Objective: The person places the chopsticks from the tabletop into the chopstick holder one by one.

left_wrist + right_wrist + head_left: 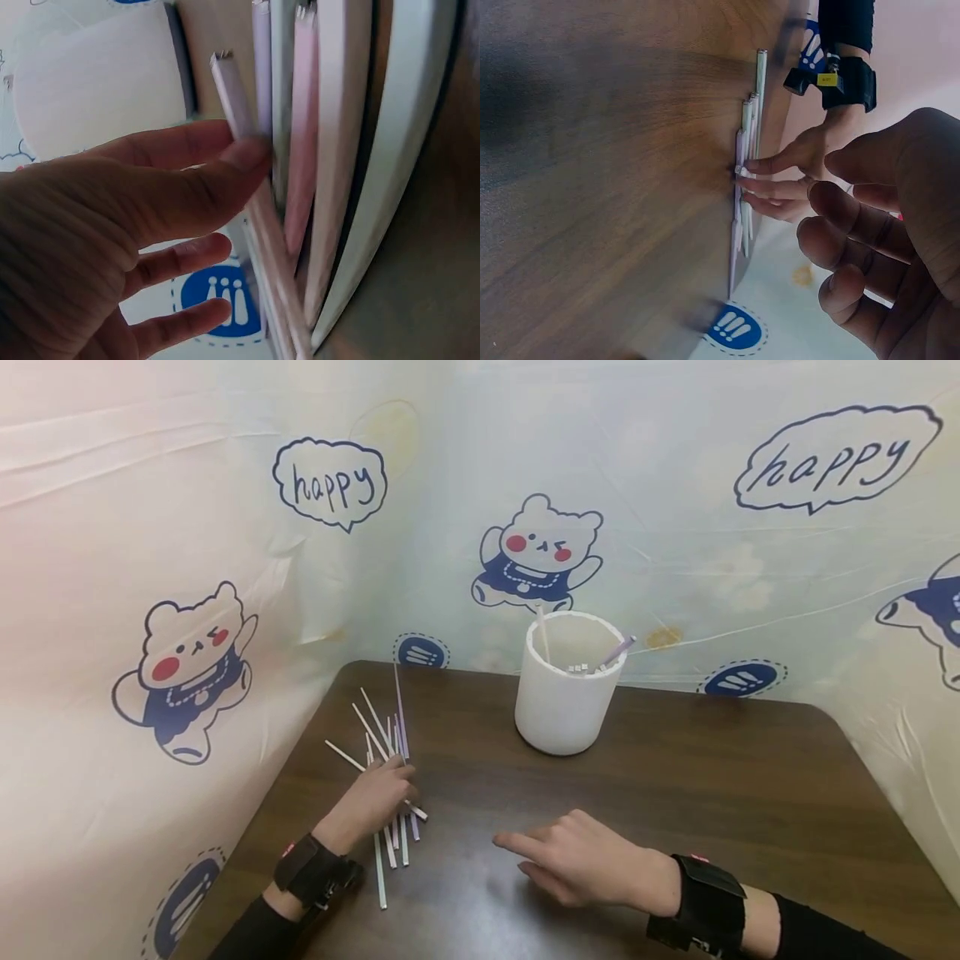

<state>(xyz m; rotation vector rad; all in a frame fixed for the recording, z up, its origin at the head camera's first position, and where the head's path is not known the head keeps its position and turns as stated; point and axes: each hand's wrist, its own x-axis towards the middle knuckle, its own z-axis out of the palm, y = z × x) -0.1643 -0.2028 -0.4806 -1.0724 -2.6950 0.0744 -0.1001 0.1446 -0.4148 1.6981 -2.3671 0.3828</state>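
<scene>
A bundle of thin pastel sticks [382, 889], white, pink, lilac and pale green, lies loosely fanned on the left of the table. My left hand [375, 797] is over the middle of it. In the left wrist view its thumb and index finger pinch a pale lilac-pink stick [231, 94], while the lower fingers reach forward, off the sticks. Beside the pinched stick run a pink stick [304, 112] and several others. My right hand [581, 860] is held above the table near the front, index finger extended in the head view. Nothing is in its loosely bent fingers [832, 206].
A white round container [561, 718] stands at the back of the brown table [697, 777], with several sticks inside, one lilac stick [618, 650] leaning past its rim. A printed cloth [675, 552] with bears hangs around the table's back and sides.
</scene>
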